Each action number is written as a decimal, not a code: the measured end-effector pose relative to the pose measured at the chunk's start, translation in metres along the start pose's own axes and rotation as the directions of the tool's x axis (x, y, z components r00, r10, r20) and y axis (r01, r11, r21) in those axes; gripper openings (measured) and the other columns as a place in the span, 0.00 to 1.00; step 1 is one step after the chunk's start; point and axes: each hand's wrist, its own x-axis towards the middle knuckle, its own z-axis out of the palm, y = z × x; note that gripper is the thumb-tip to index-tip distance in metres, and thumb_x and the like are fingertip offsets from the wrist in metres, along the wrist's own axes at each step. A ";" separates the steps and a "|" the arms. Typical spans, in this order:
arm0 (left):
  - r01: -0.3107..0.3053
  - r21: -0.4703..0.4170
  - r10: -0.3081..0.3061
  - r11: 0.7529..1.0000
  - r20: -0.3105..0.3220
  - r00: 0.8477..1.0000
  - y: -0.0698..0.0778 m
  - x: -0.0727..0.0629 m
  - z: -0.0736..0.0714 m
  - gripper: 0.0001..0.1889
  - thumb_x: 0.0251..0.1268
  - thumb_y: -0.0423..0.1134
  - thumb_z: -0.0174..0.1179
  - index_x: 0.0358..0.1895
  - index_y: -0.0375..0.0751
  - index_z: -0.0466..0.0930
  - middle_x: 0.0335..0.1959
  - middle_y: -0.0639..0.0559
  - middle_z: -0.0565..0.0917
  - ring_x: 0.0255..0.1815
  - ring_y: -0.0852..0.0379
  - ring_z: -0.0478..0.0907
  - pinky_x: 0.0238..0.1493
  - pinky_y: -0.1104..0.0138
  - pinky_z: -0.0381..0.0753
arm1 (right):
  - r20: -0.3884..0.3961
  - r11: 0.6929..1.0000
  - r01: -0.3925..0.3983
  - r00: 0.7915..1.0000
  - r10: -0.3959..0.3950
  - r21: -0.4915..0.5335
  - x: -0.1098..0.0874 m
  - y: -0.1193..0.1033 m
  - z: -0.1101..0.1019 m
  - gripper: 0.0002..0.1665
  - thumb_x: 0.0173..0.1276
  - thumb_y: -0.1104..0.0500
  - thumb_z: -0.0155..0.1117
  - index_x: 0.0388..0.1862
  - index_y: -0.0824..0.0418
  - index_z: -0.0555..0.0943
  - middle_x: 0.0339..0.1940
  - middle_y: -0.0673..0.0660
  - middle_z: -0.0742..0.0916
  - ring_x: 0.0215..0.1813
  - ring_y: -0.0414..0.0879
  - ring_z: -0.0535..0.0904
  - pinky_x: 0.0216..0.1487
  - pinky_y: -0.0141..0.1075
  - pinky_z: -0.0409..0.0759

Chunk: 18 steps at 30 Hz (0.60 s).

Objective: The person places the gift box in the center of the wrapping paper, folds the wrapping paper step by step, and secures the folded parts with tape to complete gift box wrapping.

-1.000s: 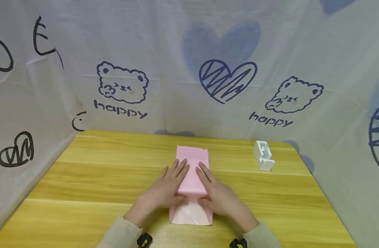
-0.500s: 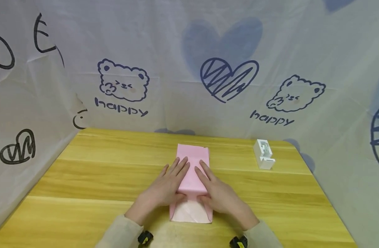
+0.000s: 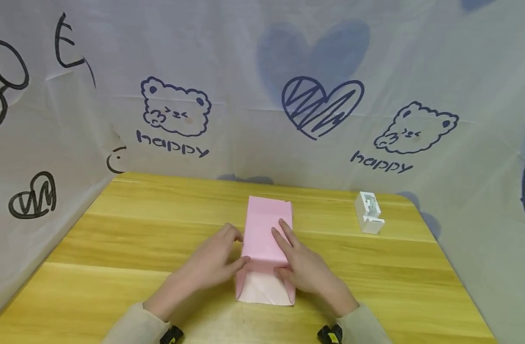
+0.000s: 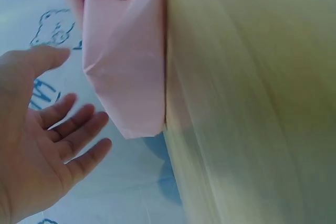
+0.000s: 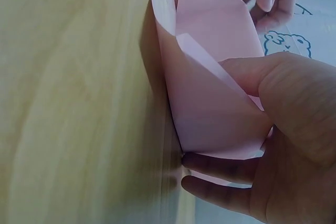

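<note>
Pink paper (image 3: 268,229), folded into a long box shape, lies on the wooden table with its near end open and a pale flap (image 3: 264,289) showing there. My right hand (image 3: 307,267) holds its right side near that end, two fingers on top and the thumb at the front fold. In the right wrist view the thumb passes behind a paper edge (image 5: 207,74), while the lower fingers lie along the side. Beside the left side is my left hand (image 3: 215,255), fingers loosely bent. The left wrist view shows that hand (image 4: 47,129) apart from the paper, gripping nothing.
At the back right of the wooden table (image 3: 159,215) stands a white tape dispenser (image 3: 369,213). A pale cloth (image 3: 245,95) printed with hearts and bears hangs behind the table and along its sides.
My left hand has lifted off the paper's top and shifted left to its side. The right hand stays nearly in place, and the head view has tilted slightly.
</note>
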 end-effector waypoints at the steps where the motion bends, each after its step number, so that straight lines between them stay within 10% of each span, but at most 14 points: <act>1: 0.002 0.001 -0.002 1.000 -0.008 1.000 0.000 -0.002 -0.001 0.18 0.65 0.46 0.72 0.47 0.39 0.78 0.45 0.50 0.80 0.40 0.57 0.79 0.41 0.64 0.85 | -0.001 1.000 -0.003 1.000 0.003 0.004 0.000 0.000 0.000 0.56 0.68 0.53 0.75 0.87 0.55 0.53 0.89 0.54 0.47 0.66 0.63 0.80 0.42 0.46 0.87; 7: -0.054 0.029 0.053 0.998 0.032 0.998 -0.003 -0.009 -0.004 0.16 0.67 0.44 0.69 0.24 0.53 0.71 0.23 0.64 0.70 0.22 0.68 0.64 0.19 0.73 0.66 | 0.003 1.000 -0.010 1.000 0.010 0.009 0.000 0.000 -0.001 0.56 0.69 0.53 0.75 0.87 0.54 0.52 0.89 0.54 0.46 0.69 0.63 0.77 0.46 0.48 0.87; 18: -0.060 0.035 0.056 0.998 0.111 0.992 -0.008 -0.008 0.011 0.20 0.74 0.44 0.62 0.21 0.55 0.69 0.16 0.65 0.67 0.17 0.69 0.62 0.18 0.72 0.64 | -0.003 1.000 0.003 1.000 -0.003 0.013 0.001 0.001 0.001 0.56 0.69 0.53 0.74 0.87 0.55 0.53 0.89 0.55 0.46 0.70 0.64 0.76 0.50 0.51 0.86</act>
